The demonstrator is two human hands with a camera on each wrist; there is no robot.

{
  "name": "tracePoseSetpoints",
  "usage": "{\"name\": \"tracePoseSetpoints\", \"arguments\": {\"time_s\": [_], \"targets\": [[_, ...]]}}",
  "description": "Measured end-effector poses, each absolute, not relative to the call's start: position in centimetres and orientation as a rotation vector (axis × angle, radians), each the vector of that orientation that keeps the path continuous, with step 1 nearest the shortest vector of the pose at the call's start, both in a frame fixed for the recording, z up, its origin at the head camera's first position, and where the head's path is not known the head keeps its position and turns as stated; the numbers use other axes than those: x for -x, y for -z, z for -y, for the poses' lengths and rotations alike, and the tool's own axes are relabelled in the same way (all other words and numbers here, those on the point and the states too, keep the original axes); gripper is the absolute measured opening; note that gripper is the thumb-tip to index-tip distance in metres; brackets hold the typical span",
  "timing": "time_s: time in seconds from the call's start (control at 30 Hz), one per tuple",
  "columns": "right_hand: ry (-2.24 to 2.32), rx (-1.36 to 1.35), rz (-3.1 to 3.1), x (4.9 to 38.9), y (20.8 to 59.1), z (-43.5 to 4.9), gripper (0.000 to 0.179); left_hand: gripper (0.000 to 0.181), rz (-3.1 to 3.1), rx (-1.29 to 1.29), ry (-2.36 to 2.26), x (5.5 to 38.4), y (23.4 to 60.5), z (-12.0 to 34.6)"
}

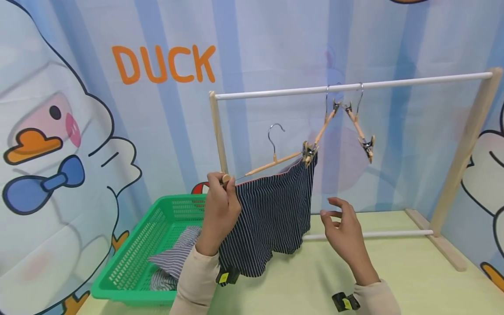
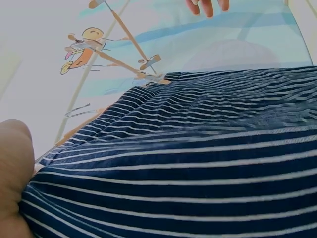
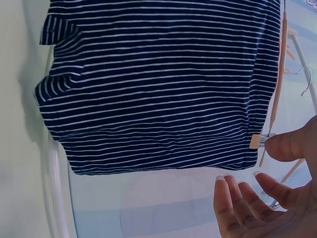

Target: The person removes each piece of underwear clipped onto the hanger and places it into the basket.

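Observation:
Navy shorts with white stripes (image 1: 271, 212) hang from a wooden clip hanger (image 1: 263, 168) with a metal hook, held in front of the rack. My left hand (image 1: 220, 208) grips the hanger's left end together with the waistband corner; its fingers hide the clip there. At the other end, a clip (image 1: 309, 153) pinches the waistband's right corner. My right hand (image 1: 346, 232) is apart from the shorts, to their right, with fingers loosely bent and nothing in them. In the right wrist view, the shorts (image 3: 163, 94) spread beside the thumb.
Two more clip hangers, one on the left (image 1: 323, 129) and one on the right (image 1: 357, 124), hang from the white rod (image 1: 271, 93) of a wooden-framed rack. A green basket (image 1: 114, 262) on the table's left holds striped cloth (image 1: 177, 253). A duck-print curtain (image 1: 169, 113) stands behind.

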State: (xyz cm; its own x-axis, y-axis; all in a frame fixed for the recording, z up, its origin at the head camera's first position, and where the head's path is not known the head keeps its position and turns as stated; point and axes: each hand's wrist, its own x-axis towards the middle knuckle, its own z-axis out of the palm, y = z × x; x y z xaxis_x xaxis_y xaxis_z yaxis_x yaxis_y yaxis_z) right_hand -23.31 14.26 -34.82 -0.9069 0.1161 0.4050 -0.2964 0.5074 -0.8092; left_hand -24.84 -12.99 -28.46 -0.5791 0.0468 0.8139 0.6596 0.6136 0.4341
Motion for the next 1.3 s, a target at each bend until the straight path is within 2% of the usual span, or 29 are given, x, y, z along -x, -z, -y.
{"name": "tracePoseSetpoints", "arguments": {"time_s": [0.3, 0.53, 0.97, 1.3], "targets": [[-1.377, -0.125, 2.365, 23.1, 35.0, -14.6, 0.047, 0.015, 2.013, 0.526, 1.069, 23.4, 30.3, 13.5], [-1.365, -0.119, 2.327, 23.1, 34.6, -15.1, 0.047, 0.016, 2.006, 0.562, 1.064, 22.5, 29.9, 13.4], [-1.360, -0.147, 2.242, 22.8, 33.2, -15.8, 0.051, 0.010, 1.972, 0.656, 1.065, 22.7, 29.1, 13.4], [-1.356, -0.187, 2.155, 22.3, 33.1, -15.8, 0.052, 0.009, 1.950, 0.742, 1.097, 23.1, 29.9, 14.6]]}}
